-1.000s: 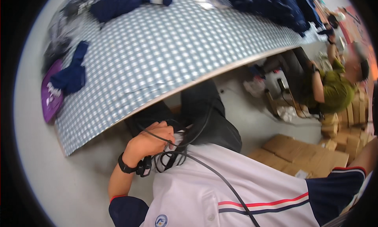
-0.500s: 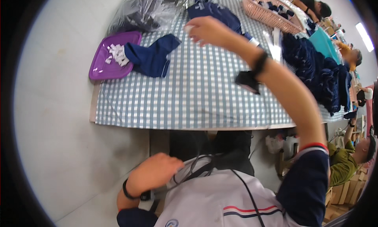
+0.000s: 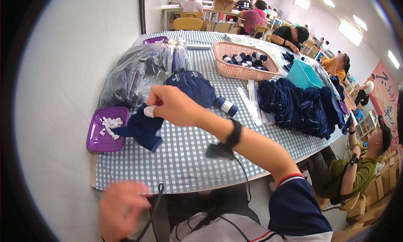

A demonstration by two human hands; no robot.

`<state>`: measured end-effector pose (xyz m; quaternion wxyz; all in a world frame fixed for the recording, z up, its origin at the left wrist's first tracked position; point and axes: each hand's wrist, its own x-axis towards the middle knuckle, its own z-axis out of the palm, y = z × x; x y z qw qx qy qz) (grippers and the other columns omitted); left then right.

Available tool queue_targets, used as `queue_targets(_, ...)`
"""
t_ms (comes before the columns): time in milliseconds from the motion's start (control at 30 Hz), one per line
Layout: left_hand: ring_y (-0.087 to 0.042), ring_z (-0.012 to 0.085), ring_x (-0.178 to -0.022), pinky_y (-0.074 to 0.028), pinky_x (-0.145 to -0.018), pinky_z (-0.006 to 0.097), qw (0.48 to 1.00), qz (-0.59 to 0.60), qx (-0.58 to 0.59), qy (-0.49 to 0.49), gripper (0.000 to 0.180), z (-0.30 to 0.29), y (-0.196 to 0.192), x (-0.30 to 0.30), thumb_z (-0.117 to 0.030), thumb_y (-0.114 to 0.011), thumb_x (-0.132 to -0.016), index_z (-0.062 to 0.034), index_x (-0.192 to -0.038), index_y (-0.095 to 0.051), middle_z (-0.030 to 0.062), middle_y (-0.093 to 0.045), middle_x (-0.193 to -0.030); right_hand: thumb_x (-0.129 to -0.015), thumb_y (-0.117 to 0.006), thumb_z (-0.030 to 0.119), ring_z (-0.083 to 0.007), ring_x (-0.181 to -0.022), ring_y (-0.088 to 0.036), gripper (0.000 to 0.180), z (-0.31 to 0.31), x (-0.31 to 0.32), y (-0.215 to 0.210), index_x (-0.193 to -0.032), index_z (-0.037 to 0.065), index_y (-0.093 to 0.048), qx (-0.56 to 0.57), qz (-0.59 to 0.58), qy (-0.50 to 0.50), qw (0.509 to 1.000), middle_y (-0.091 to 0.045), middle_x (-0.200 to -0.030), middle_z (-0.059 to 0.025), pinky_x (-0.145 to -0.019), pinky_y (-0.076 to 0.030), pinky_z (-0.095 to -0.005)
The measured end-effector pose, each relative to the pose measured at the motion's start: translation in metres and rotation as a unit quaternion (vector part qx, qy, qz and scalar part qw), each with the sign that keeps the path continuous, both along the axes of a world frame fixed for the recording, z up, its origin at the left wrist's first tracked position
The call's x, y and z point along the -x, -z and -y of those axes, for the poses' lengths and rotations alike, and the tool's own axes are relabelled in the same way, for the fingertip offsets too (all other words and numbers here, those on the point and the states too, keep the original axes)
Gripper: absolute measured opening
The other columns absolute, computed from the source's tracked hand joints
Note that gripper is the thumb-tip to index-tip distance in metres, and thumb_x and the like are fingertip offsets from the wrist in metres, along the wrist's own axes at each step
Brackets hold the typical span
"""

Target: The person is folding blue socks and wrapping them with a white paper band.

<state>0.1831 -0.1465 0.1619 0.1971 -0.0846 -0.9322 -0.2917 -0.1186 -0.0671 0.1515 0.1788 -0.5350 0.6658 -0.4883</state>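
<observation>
My right hand [image 3: 174, 105] reaches over the table's left side with thumb and fingers pinched on the upper end of a navy sock [image 3: 145, 131]. A white covering wraps the thumb's tip. The sock's other end lies over the rim of a purple tray [image 3: 94, 133], by a heap of small white slips [image 3: 110, 126]. My left hand [image 3: 124, 208] is raised near the table's front left corner, apart from the table things; motion blurs its fingers. Just beyond my right hand is a pile of navy socks [image 3: 193, 89], with a rolled navy sock in a white band [image 3: 225, 105] beside it.
A clear plastic bag of dark goods [image 3: 138, 72] stands behind the tray. Further back are a pink basket [image 3: 252, 74] of banded rolls, a navy sock heap [image 3: 294, 107] and a teal bin [image 3: 304, 74]. A dark cable [image 3: 247, 179] hangs from my right wrist. Several people sit around.
My right hand has come left and down onto the sock and pinched it. My left hand has risen toward the table's corner. The view has tilted up, showing more of the room.
</observation>
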Motion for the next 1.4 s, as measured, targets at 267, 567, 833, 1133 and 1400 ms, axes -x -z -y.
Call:
queue_targets(267,-0.055,0.0318,-0.130,-0.043,-0.109,0.041,0.994,-0.011,-0.104,-0.038,0.086,-0.004,0.044,0.109,-0.018,-0.091,-0.071,0.0011,-0.140,-0.044,0.0184,-0.059,-0.138,-0.089,-0.074,0.000,-0.0113,-0.094,-0.065,0.018,-0.103,-0.024,-0.079,-0.107,-0.002,-0.068,0.124,-0.054,-0.058,0.989,-0.069,-0.104,-0.0051,-0.083,-0.054,-0.0257)
queue_targets(567,-0.068,0.0168,-0.095,-0.053,-0.086,0.032,0.783,0.279,-0.543,0.120,0.046,-0.064,0.119,0.109,-0.013,-0.071,-0.095,0.0032,-0.131,-0.047,0.0103,-0.069,-0.110,-0.094,-0.070,0.005,-0.0091,-0.103,-0.062,0.033,-0.138,0.082,0.000,-0.126,0.003,-0.061,-0.056,-0.051,0.128,0.989,-0.068,-0.110,-0.0027,-0.092,-0.050,-0.0242)
queue_targets(833,-0.068,0.0266,-0.104,-0.052,-0.093,0.039,0.941,0.251,-0.208,0.091,0.041,-0.044,0.144,0.035,-0.009,-0.070,-0.090,-0.0034,-0.129,-0.057,0.0112,-0.070,-0.112,-0.091,-0.073,0.019,-0.0253,-0.093,-0.066,0.030,-0.077,0.020,0.091,-0.116,0.003,-0.068,-0.246,-0.128,-0.006,0.961,-0.068,-0.110,-0.0123,-0.084,-0.054,-0.0379)
queue_targets(1133,-0.067,0.0268,-0.101,-0.050,-0.091,0.039,0.934,0.311,-0.073,0.162,0.045,-0.035,0.131,0.005,-0.005,-0.071,-0.080,-0.0091,-0.125,-0.065,0.0086,-0.072,-0.108,-0.084,-0.072,0.005,-0.0329,-0.083,-0.066,0.025,-0.064,-0.027,0.081,-0.104,-0.003,-0.059,-0.184,-0.091,-0.093,0.974,-0.067,-0.094,-0.0134,-0.078,-0.053,-0.0393)
queue_targets(1400,-0.069,0.0322,-0.102,-0.049,-0.097,0.041,0.962,-0.156,-0.196,-0.107,0.050,-0.016,0.078,0.109,-0.010,-0.085,-0.076,-0.0025,-0.122,-0.066,0.0098,-0.074,-0.105,-0.089,-0.072,-0.001,-0.0148,-0.095,-0.070,0.016,-0.091,-0.030,-0.023,-0.105,-0.003,-0.071,0.089,-0.160,-0.070,0.981,-0.072,-0.105,-0.0082,-0.082,-0.056,-0.0270)
